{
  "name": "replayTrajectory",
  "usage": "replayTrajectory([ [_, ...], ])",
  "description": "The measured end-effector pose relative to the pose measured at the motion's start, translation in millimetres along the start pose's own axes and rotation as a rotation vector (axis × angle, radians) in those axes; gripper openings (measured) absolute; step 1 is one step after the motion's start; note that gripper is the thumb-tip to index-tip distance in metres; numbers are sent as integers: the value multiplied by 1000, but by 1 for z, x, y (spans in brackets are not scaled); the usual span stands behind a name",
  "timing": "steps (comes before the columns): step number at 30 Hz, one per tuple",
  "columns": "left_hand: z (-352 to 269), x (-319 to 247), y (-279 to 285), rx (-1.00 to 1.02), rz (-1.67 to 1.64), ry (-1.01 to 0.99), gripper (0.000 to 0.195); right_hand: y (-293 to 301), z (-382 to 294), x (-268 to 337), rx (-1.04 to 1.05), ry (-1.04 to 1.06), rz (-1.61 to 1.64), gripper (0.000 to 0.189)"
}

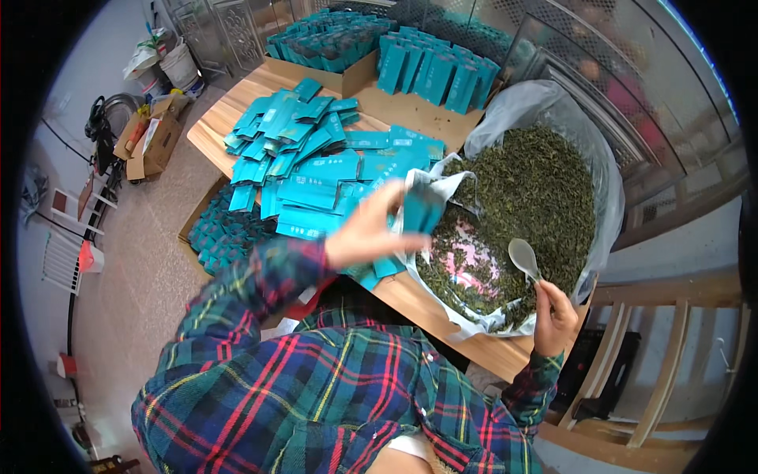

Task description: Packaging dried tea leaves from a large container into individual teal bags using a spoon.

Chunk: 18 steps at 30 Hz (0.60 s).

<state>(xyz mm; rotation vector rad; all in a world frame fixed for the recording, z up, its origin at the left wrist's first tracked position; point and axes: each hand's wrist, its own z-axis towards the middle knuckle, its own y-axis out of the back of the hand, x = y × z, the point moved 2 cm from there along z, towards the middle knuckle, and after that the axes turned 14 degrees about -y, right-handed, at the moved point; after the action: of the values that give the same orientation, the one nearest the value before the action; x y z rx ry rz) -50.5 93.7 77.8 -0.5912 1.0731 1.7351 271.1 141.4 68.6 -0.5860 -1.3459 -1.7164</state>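
My left hand (367, 228), blurred by motion, is around a small teal pouch (423, 212) at the left rim of the leaf heap; the pouch stands up from its fingers and thumb. Between the fingertips of my right hand (554, 320) is the handle of a pale translucent spoon (523, 256). The spoon's bowl is over dried green leaves (539, 183), and it looks bare. These leaves lie in a large clear plastic bag (610, 178) and, nearer me, over a white liner (468, 326) where a pink-and-white printed surface (471, 258) shows through.
Flat teal pouches (314, 183) lie heaped on the wooden table (207, 133). Filled-looking pouches stand in a cardboard box (337, 80) and in rows (438, 68) behind. A lower box of pouches (228, 237) sits at left. A wooden rack (657, 373) stands at right.
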Motion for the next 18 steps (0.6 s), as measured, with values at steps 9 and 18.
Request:
replayTrajectory([
  [9,210,227,87,-387,682,194,68,-2,-16,-17,-82,-220,79,10],
  [18,235,267,67,-430,654,431,69,16,-52,-30,-144,-457,119,12],
])
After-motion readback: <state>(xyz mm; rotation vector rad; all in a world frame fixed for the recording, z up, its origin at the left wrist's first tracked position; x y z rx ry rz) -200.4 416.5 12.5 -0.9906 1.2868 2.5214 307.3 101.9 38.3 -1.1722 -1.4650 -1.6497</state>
